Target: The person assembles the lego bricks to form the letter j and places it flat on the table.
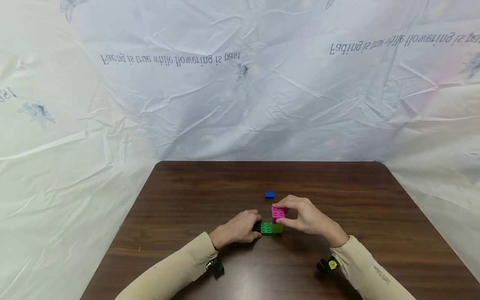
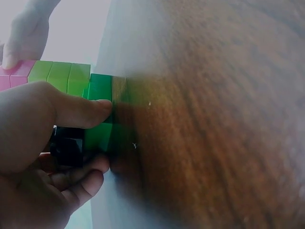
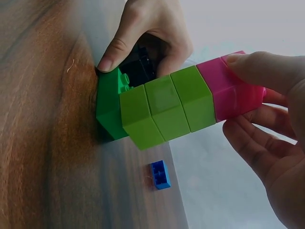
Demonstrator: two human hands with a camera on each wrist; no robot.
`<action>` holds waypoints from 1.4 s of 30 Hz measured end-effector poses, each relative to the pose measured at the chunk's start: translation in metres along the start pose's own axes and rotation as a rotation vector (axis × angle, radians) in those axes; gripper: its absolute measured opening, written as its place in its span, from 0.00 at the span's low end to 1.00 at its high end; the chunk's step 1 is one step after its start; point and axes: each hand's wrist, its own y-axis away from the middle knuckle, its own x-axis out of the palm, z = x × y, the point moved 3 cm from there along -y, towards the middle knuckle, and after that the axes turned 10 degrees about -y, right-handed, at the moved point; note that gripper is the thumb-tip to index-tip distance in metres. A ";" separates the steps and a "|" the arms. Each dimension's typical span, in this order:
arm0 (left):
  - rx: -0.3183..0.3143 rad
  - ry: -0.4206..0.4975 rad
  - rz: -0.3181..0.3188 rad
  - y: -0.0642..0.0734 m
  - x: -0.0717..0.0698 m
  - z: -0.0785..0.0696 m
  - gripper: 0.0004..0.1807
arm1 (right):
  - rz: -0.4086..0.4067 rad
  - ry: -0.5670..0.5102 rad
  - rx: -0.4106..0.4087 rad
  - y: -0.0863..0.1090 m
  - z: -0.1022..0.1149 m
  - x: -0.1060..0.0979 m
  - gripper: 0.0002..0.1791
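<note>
A long dark green toy building brick (image 3: pixel 108 105) lies on the table, studs up. On one end of it stands a column of three lime green bricks (image 3: pixel 169 107), topped by pink bricks (image 3: pixel 224 90). My right hand (image 1: pixel 309 216) pinches the uppermost pink brick (image 1: pixel 278 213) between thumb and fingers. At the other end, my left hand (image 1: pixel 241 227) grips the dark green brick from its sides, with the thumb low against it. A black brick (image 2: pixel 69 148) sits on the dark green one, partly hidden by the left fingers. Whether the lime column is fully seated cannot be told.
Behind the stack a small blue brick (image 1: pixel 269 194) lies on the brown wooden table (image 1: pixel 195 187), its hollow side showing in the right wrist view. A white printed sheet (image 1: pixel 243 108) hangs behind the table and along its sides.
</note>
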 end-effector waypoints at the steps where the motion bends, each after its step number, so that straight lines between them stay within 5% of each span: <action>1: 0.001 0.002 -0.001 0.000 0.000 0.000 0.14 | 0.000 0.001 0.000 0.000 0.000 0.000 0.20; 29: -0.001 0.004 -0.029 0.001 -0.001 0.001 0.16 | -0.029 -0.016 -0.025 0.002 -0.002 0.001 0.20; 42: -0.039 0.081 0.020 -0.002 -0.005 0.004 0.17 | 0.017 -0.077 0.119 -0.005 -0.006 -0.005 0.20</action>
